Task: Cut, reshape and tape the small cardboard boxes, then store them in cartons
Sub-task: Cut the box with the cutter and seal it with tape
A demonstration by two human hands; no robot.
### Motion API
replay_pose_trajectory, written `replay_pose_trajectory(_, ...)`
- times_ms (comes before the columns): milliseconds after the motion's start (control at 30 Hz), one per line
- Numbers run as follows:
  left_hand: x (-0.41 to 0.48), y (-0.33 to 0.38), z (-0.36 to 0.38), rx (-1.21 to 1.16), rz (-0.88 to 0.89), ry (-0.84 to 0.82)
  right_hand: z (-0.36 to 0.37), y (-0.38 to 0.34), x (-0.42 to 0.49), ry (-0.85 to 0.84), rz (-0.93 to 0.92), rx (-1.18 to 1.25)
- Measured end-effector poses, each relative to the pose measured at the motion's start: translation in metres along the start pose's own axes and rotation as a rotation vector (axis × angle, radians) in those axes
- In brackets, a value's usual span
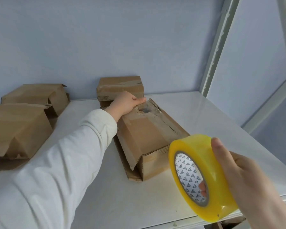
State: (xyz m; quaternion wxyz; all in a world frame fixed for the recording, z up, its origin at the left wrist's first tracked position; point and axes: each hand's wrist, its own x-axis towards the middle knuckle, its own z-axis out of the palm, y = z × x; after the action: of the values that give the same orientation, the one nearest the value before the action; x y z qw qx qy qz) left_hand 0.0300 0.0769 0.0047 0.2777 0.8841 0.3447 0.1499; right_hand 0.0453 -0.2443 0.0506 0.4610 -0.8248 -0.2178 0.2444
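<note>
The person wears a long-sleeved top in a pale off-white. The left sleeve [64, 162] is of soft, matt cloth, one plain colour throughout. It sits loose on the arm and falls in broad folds and shallow creases that show as greyish shadows. Toward the wrist it narrows to a cuff [104, 116], where the cloth bunches in small puckers. The left hand [125, 103] is bare beyond the cuff. The right hand [248, 176] is bare too, as are the wrist and the part of the forearm in view.
</note>
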Motion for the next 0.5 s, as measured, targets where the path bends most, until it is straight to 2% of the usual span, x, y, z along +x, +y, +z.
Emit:
replay_pose_trajectory(200,0.0,0.0,0.002,-0.006,0.001,0.018,0.003,0.004,-0.008,0.009,0.005,-0.057)
replay_pose_trajectory(367,-0.001,0.004,0.0,0.023,-0.004,0.046,0.014,0.009,-0.007,-0.016,0.065,0.002)
replay_pose_trajectory(500,-0.002,0.013,-0.004,0.165,0.142,0.091,0.027,0.012,-0.003,-0.039,0.053,0.133)
